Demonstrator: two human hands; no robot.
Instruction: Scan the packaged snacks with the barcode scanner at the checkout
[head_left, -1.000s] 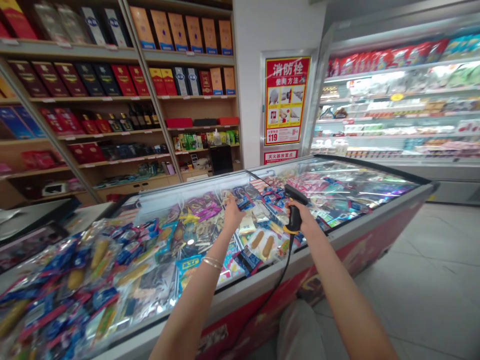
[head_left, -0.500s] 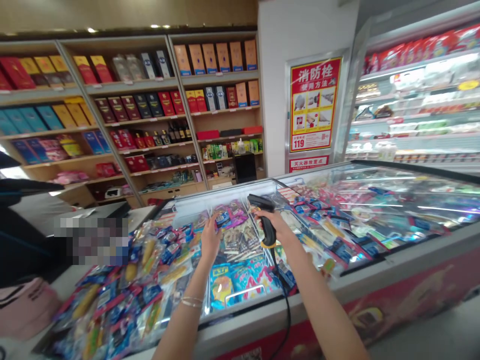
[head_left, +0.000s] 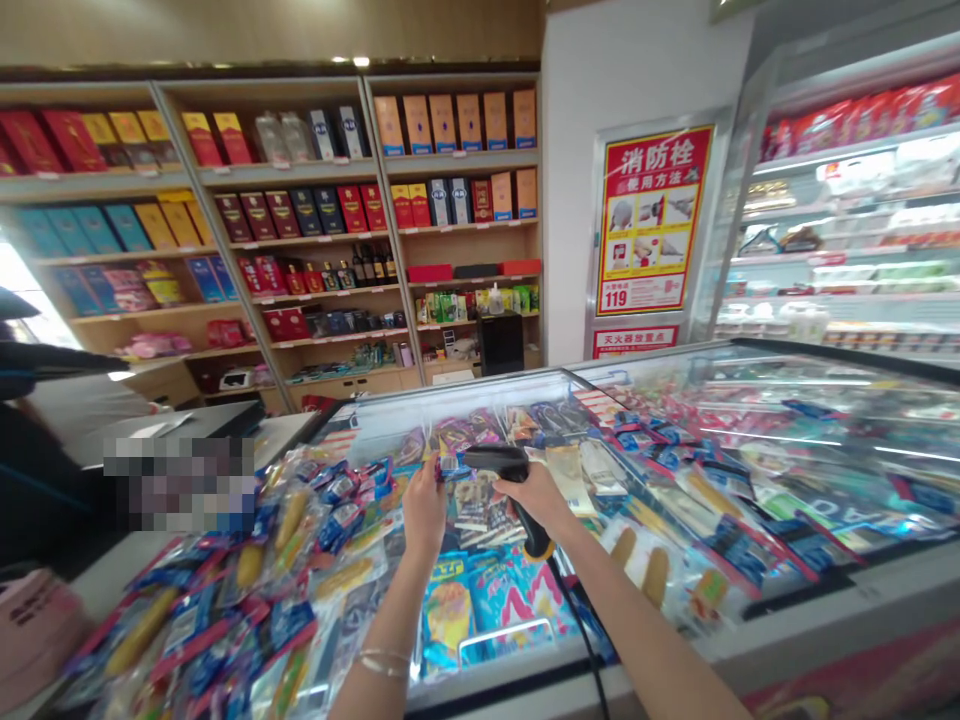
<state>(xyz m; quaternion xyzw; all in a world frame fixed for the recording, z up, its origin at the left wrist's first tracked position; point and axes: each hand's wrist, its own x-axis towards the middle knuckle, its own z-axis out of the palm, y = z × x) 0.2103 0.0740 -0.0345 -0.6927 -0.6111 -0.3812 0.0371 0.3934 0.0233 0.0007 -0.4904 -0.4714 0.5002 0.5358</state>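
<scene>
A shop. Tall wooden shelving (head_left: 377, 172) fills the upper left of the frame, lined with red, blue, yellow and tan boxes. A long chest freezer (head_left: 810, 620) stretches across the lower half, bright packages visible under its glass. At the upper right stands a lit display case (head_left: 847, 72). A heap of wrapped snacks (head_left: 225, 600) covers the lower left. A red sign (head_left: 652, 220) hangs right of centre. Mid-frame, the right hand (head_left: 536, 495) curls its fingers around a black handheld scanner (head_left: 499, 460). The left hand (head_left: 425, 505) pinches a small blue packet (head_left: 450, 463) between its fingers, just beside the scanner's head.
</scene>
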